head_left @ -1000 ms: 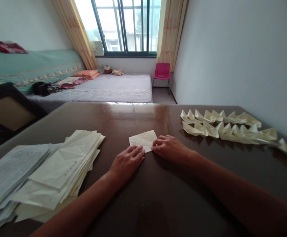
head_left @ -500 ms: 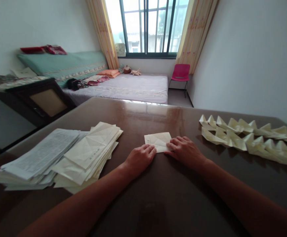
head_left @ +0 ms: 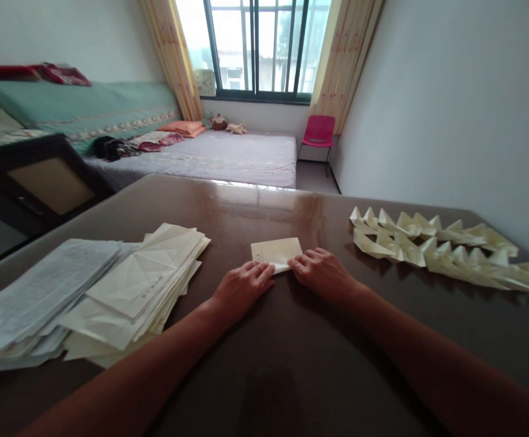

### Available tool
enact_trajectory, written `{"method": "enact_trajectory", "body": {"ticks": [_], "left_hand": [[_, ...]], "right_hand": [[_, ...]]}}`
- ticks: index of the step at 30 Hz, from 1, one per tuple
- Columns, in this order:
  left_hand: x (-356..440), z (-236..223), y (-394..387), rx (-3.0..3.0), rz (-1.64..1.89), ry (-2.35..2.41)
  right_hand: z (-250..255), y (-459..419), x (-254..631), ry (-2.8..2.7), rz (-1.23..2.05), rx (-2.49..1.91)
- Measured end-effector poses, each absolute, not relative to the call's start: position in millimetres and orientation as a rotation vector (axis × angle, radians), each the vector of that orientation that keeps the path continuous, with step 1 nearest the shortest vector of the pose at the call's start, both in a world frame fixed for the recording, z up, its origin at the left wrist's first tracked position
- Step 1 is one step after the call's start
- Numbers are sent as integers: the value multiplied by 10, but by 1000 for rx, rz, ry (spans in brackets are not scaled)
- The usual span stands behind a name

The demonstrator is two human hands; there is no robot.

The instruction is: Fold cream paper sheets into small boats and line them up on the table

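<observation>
A small folded cream paper [head_left: 277, 252] lies flat on the dark brown table [head_left: 269, 364]. My left hand [head_left: 241, 287] rests palm down at its near left corner, fingers together and pressing its edge. My right hand [head_left: 324, 275] lies at its near right corner, fingers curled down onto the paper's edge. Both hands pin the paper against the table.
A stack of cream sheets [head_left: 141, 285] and a pile of printed pages [head_left: 37, 297] lie at the left. Several folded paper boats [head_left: 437, 246] lie in rows at the right. Beyond the table are a bed [head_left: 210, 158], a pink chair [head_left: 318, 131] and a window.
The view has swung about, right and then back left. The paper's raised flap now lies flatter, and both hands stay at its near edge.
</observation>
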State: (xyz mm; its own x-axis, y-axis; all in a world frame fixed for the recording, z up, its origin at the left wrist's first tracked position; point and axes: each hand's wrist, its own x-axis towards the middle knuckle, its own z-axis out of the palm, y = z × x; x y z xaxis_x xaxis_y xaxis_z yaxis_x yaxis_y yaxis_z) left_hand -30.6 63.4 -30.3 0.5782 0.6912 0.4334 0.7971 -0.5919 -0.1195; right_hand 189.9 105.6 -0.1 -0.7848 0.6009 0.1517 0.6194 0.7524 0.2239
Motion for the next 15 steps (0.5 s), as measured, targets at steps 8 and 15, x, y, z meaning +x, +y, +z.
{"method": "enact_trajectory", "body": {"ticks": [8,15], "left_hand": [[-365,-271,618,-2545,-432,-1181],[-427,-253,649,-2548,-560,-1275]], "right_hand": [[-26,1157,2055,-2745,-309,-967],[3,1142,2081,-2761,-213,-770]]}}
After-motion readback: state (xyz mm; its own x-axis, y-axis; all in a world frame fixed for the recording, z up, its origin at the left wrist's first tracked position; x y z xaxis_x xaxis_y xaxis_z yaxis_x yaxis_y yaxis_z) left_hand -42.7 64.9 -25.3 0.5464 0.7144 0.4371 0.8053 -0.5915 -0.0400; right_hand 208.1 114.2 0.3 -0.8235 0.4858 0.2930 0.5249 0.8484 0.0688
